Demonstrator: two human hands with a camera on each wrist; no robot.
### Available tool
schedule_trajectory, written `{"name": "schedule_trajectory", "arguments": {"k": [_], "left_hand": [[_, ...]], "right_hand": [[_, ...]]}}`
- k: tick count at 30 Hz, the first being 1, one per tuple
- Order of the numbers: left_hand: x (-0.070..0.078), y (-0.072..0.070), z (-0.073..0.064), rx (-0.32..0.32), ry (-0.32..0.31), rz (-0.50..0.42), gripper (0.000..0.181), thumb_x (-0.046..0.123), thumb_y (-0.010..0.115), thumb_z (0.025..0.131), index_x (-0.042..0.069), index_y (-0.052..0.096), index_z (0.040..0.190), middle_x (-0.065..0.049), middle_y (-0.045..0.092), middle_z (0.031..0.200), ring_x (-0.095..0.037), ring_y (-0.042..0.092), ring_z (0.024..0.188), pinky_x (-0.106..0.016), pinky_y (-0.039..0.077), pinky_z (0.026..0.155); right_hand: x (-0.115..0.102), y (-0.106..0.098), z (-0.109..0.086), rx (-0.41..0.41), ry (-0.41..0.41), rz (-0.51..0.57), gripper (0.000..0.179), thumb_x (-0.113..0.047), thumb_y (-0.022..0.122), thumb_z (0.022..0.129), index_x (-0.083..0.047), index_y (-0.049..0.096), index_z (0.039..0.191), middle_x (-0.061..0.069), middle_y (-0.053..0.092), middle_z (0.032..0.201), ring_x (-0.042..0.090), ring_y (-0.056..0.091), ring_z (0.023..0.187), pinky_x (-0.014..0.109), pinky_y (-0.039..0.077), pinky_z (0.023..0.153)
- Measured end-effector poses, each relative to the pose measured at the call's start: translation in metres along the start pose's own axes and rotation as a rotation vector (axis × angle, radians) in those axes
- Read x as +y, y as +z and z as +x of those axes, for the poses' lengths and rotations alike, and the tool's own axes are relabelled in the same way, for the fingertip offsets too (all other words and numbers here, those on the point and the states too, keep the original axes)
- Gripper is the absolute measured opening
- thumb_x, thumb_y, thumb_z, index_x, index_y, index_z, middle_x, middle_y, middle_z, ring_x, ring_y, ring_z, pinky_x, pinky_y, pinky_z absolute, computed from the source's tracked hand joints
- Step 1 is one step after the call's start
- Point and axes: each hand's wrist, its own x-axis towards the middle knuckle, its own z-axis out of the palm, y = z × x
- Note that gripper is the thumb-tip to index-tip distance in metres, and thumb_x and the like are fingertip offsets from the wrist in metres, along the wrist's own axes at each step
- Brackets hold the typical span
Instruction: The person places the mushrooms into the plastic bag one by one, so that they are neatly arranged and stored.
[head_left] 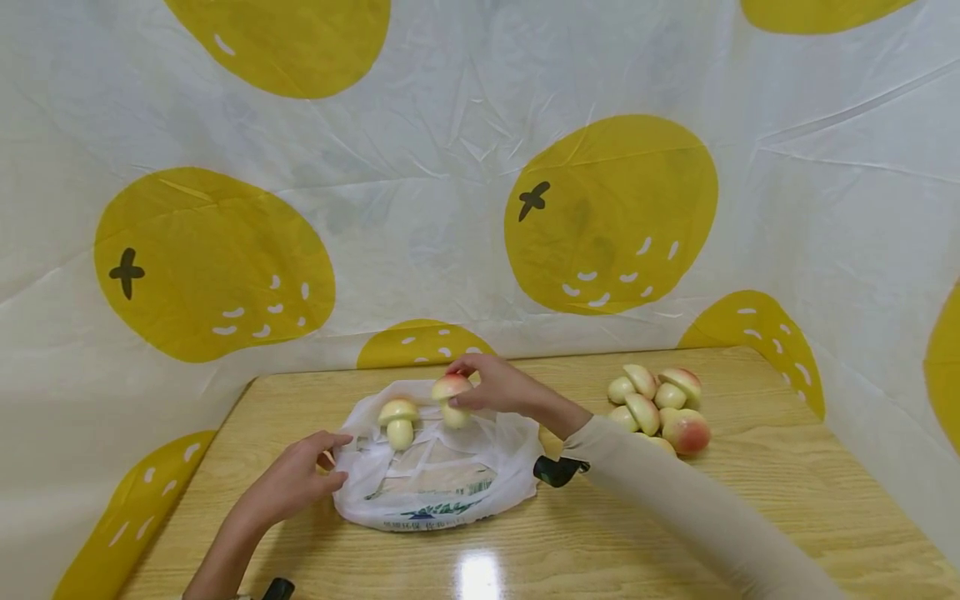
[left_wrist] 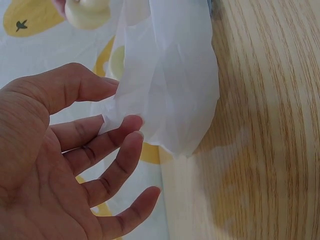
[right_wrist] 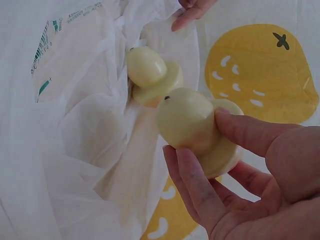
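Observation:
A white plastic bag (head_left: 435, 483) with green print lies spread on the table, its mouth open. My left hand (head_left: 300, 475) is at the bag's left edge; in the left wrist view its thumb and fingers (left_wrist: 127, 150) hold the thin rim. Over the far part of the bag, my right hand (head_left: 495, 385) grips a toy mushroom (head_left: 452, 413) with a pale stem and reddish cap. The right wrist view shows thumb and fingers round that mushroom (right_wrist: 185, 120). Another mushroom (head_left: 400, 429) lies on the bag, left of the held one.
On the right of the wooden table (head_left: 780, 467) sits a group of several more mushrooms (head_left: 640, 412), one showing its red cap (head_left: 687, 432). A white curtain (head_left: 420, 242) with yellow fruit prints hangs behind and at both sides.

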Motion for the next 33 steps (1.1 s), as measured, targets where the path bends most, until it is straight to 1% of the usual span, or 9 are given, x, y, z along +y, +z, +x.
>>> {"name": "schedule_trajectory", "arguments": {"k": [3, 5, 8, 12, 15, 20, 28, 31, 33], "left_hand": [[0.000, 0.000, 0.001, -0.002, -0.001, 0.003, 0.053, 0.012, 0.079, 0.085, -0.005, 0.062, 0.133, -0.008, 0.067, 0.114, -0.019, 0.062, 0.093, -0.026, 0.051, 0.068], [0.000, 0.000, 0.001, -0.002, -0.011, 0.004, 0.052, 0.012, 0.079, 0.086, -0.004, 0.063, 0.133, -0.008, 0.067, 0.114, -0.019, 0.062, 0.093, -0.026, 0.051, 0.068], [0.000, 0.000, 0.001, -0.003, -0.009, 0.008, 0.052, 0.011, 0.079, 0.086, -0.004, 0.063, 0.133, -0.008, 0.067, 0.114, -0.019, 0.061, 0.093, -0.026, 0.051, 0.069], [0.000, 0.000, 0.002, -0.001, 0.001, 0.012, 0.052, 0.011, 0.079, 0.085, -0.005, 0.063, 0.132, -0.007, 0.068, 0.113, -0.019, 0.061, 0.093, -0.026, 0.051, 0.068], [-0.001, 0.001, 0.002, 0.001, -0.010, 0.015, 0.051, 0.010, 0.079, 0.085, -0.004, 0.063, 0.132, -0.007, 0.068, 0.112, -0.018, 0.061, 0.092, -0.026, 0.051, 0.069], [-0.001, 0.001, 0.002, 0.003, -0.024, 0.023, 0.049, 0.008, 0.076, 0.087, -0.003, 0.063, 0.133, -0.007, 0.067, 0.113, -0.018, 0.061, 0.093, -0.026, 0.051, 0.070], [-0.001, 0.001, 0.001, 0.003, -0.017, 0.022, 0.049, 0.009, 0.077, 0.086, -0.003, 0.064, 0.132, -0.007, 0.067, 0.112, -0.018, 0.061, 0.093, -0.026, 0.052, 0.070], [-0.001, 0.001, 0.001, 0.001, -0.005, 0.025, 0.050, 0.010, 0.077, 0.086, -0.004, 0.063, 0.132, -0.006, 0.067, 0.111, -0.018, 0.061, 0.092, -0.027, 0.051, 0.070], [0.000, 0.001, 0.001, 0.001, 0.001, 0.025, 0.050, 0.011, 0.078, 0.086, -0.003, 0.064, 0.132, -0.005, 0.067, 0.110, -0.017, 0.060, 0.092, -0.027, 0.051, 0.069]], "right_hand": [[0.000, 0.005, 0.004, 0.004, 0.017, -0.026, 0.044, -0.016, 0.079, 0.089, -0.003, 0.064, 0.128, 0.012, 0.062, 0.123, 0.027, 0.057, 0.114, 0.034, 0.048, 0.092], [0.000, 0.009, 0.006, 0.004, 0.045, -0.030, 0.045, -0.017, 0.080, 0.089, -0.005, 0.063, 0.128, 0.012, 0.062, 0.123, 0.026, 0.058, 0.112, 0.035, 0.049, 0.090], [0.001, 0.015, 0.010, 0.011, 0.073, -0.045, 0.046, -0.018, 0.080, 0.088, -0.006, 0.063, 0.129, 0.012, 0.063, 0.122, 0.024, 0.058, 0.106, 0.032, 0.049, 0.085], [0.002, 0.023, 0.015, 0.020, 0.074, -0.052, 0.047, -0.017, 0.080, 0.088, -0.004, 0.062, 0.130, 0.013, 0.064, 0.119, 0.023, 0.058, 0.099, 0.030, 0.049, 0.080], [0.003, 0.028, 0.017, 0.025, 0.069, -0.076, 0.045, -0.016, 0.079, 0.089, -0.003, 0.062, 0.130, 0.013, 0.064, 0.119, 0.023, 0.059, 0.100, 0.031, 0.049, 0.083], [0.003, 0.036, 0.018, 0.044, 0.085, -0.119, 0.045, -0.016, 0.078, 0.090, -0.002, 0.062, 0.129, 0.014, 0.065, 0.121, 0.025, 0.060, 0.104, 0.037, 0.049, 0.088], [0.006, 0.044, 0.021, 0.048, 0.086, -0.151, 0.041, -0.015, 0.077, 0.091, 0.001, 0.060, 0.124, 0.016, 0.066, 0.121, 0.026, 0.061, 0.102, 0.037, 0.049, 0.089], [0.006, 0.046, 0.021, 0.043, 0.101, -0.158, 0.041, -0.016, 0.076, 0.092, 0.001, 0.059, 0.125, 0.016, 0.065, 0.121, 0.027, 0.061, 0.102, 0.039, 0.049, 0.090], [0.006, 0.046, 0.021, 0.038, 0.117, -0.155, 0.042, -0.017, 0.075, 0.093, 0.000, 0.058, 0.127, 0.017, 0.064, 0.124, 0.027, 0.061, 0.105, 0.041, 0.049, 0.092]]}}
